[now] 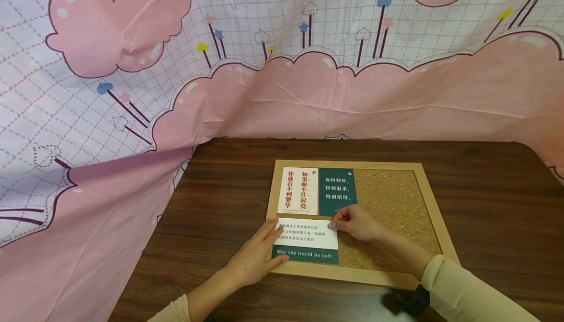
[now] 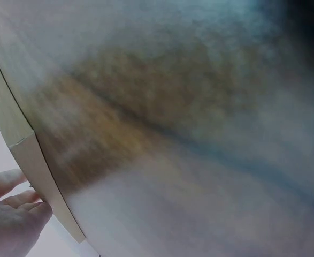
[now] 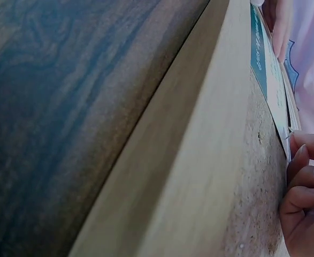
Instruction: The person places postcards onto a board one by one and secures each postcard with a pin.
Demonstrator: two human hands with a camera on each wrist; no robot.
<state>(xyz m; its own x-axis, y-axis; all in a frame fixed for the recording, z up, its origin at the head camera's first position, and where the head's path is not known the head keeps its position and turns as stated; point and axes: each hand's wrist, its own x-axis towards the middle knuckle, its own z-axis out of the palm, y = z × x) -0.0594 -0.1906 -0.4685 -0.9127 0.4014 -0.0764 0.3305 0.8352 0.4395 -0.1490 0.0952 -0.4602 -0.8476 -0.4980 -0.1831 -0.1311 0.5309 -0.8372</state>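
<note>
A white-and-green postcard [image 1: 304, 252] lies on the lower left of a wood-framed corkboard [image 1: 387, 199]. My left hand [image 1: 253, 258] rests over its left edge with fingers extended. At the card's upper right corner, my right hand [image 1: 359, 224] pinches a small silver pushpin [image 1: 330, 225]. The right wrist view shows the fingertips and the pin's thin point [image 3: 289, 135] at the card. Above are a white card with red writing [image 1: 298, 190] and a dark green card [image 1: 337, 190], each with a silver pin in its upper right corner.
The corkboard lies on a dark wooden table [image 1: 211, 204]. A black object [image 1: 414, 300] sits by the board's front edge, near the right sleeve. A pink-and-white patterned cloth [image 1: 330, 87] hangs behind the table and along its left side.
</note>
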